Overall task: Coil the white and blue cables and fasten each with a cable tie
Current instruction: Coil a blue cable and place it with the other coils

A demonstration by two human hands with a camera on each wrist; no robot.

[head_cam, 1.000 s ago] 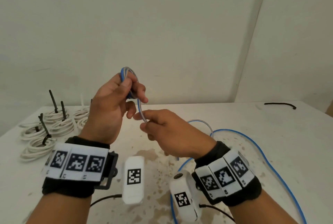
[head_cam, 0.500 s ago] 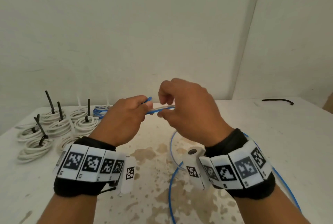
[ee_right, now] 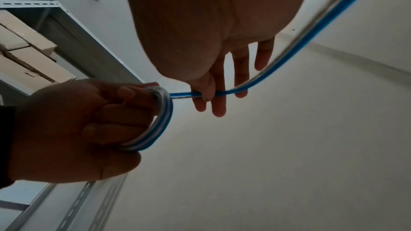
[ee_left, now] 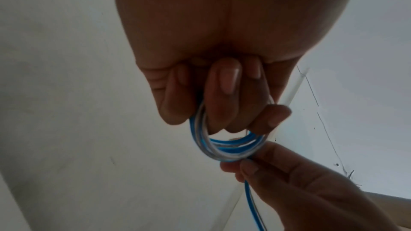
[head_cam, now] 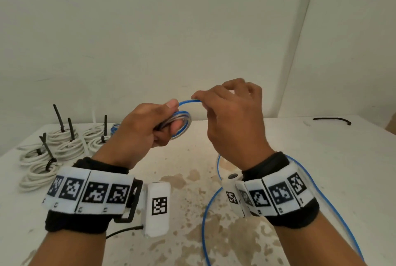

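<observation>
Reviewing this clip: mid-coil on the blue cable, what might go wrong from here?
1. The small blue-and-clear cable coil sits only under the left hand thumb and fingers; loops may spring apart.
2. The right hand merely pinches the feed; it may slip.
3. The loose blue cable slack on the stained white table may snag or kink.

blue cable (head_cam: pixel 182 125): I see a small coil of blue-and-clear loops in my left hand (head_cam: pixel 147 128); its free run passes through my right hand (head_cam: pixel 231 120) fingertips, then trails below my right wrist.
white coils (head_cam: pixel 64 148): tied with black cable ties (head_cam: pixel 48 151), left of my left hand.
</observation>
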